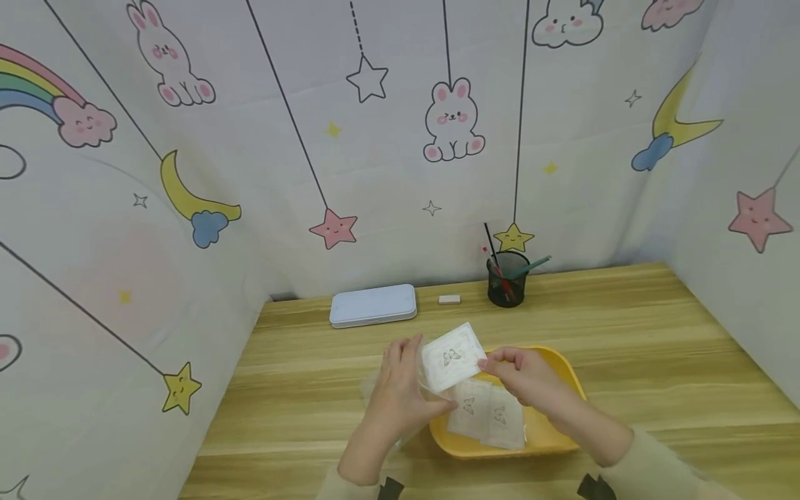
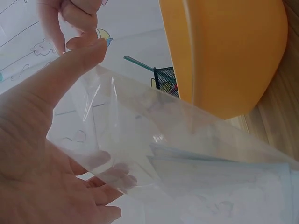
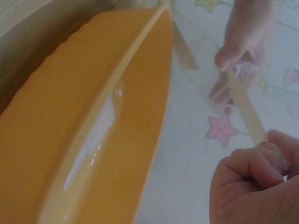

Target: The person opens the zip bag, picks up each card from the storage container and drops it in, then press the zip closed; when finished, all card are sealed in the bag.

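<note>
While the left hand (image 1: 400, 392) curves its thumb and fingers round the mouth of a clear, thin plastic bag (image 2: 126, 116), the right hand (image 1: 525, 378) pinches, between thumb and curled fingers, the right corner of a flat white square packet (image 1: 453, 356) printed with a small butterfly. The packet tilts above the far left part of a yellow, rounded plastic basket (image 1: 565, 378), its left end at the bag's mouth; whether any of it lies inside the bag, I cannot tell. More thin, pale packets (image 2: 224, 191) show through the bag's film in the left wrist view. Inside the basket, toward its near left side, two pale butterfly-printed packets (image 1: 481, 417) lie side by side. The basket stands on a yellow-brown wood-grain surface (image 1: 656, 347), just right of the left hand. Along the far edge, from left to right, are a white rectangular case (image 1: 373, 305) with rounded corners, a small pale block (image 1: 448, 300) and a black mesh cup (image 1: 507, 290) holding pens. Behind them hangs a white cloth (image 1: 400, 167) with rabbits, stars and moons.
</note>
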Motion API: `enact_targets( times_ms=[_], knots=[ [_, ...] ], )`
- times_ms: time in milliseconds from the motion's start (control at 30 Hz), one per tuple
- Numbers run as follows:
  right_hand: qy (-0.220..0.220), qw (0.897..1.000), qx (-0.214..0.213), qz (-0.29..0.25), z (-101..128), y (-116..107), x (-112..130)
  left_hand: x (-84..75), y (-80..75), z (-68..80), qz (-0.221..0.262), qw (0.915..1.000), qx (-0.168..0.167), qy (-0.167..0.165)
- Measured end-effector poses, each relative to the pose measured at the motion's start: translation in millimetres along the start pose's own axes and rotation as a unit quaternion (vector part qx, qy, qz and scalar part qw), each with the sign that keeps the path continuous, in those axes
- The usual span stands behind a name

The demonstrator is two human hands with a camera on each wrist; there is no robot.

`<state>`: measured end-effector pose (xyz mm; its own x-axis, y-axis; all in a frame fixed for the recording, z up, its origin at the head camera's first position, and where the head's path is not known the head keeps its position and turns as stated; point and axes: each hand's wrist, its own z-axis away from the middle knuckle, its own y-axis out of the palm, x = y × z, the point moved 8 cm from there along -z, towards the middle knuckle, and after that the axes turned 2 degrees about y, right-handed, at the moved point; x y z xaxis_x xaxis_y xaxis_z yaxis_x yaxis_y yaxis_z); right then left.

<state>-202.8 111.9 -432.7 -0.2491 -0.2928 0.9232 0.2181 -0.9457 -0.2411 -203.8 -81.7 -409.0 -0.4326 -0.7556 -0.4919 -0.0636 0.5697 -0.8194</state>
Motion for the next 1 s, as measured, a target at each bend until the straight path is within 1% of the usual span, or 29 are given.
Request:
enact_targets(
  times_ms=[100,267,533,733,833,1000],
  knots=[
    [0.002,1.0,-0.008,0.02,-1.4,3.0,0.4,-1.4,-0.1,-0.2,0.001,1.0,-0.005,0.003],
    [-0.012,0.999,0.002,0.03,-3.9,10.9,1.2,-1.9,1.0,0.4,0.008,0.9999,-0.009,0.004],
    [-0.068,0.997,0.026,0.023,-7.8,26.5,7.3,-3.5,2.8,1.8,0.028,0.9995,-0.013,0.003],
    [-0.111,0.993,0.023,0.037,-10.4,35.0,12.2,-3.8,2.6,2.4,0.039,0.999,-0.02,-0.004],
    [-0.126,0.991,0.016,0.05,-11.4,37.1,14.4,-4.3,1.8,2.4,0.042,0.9988,-0.025,-0.003],
    [-0.132,0.989,0.017,0.057,-13.3,40.1,15.6,-5.5,-0.3,3.2,0.045,0.9984,-0.032,0.006]
  ],
)
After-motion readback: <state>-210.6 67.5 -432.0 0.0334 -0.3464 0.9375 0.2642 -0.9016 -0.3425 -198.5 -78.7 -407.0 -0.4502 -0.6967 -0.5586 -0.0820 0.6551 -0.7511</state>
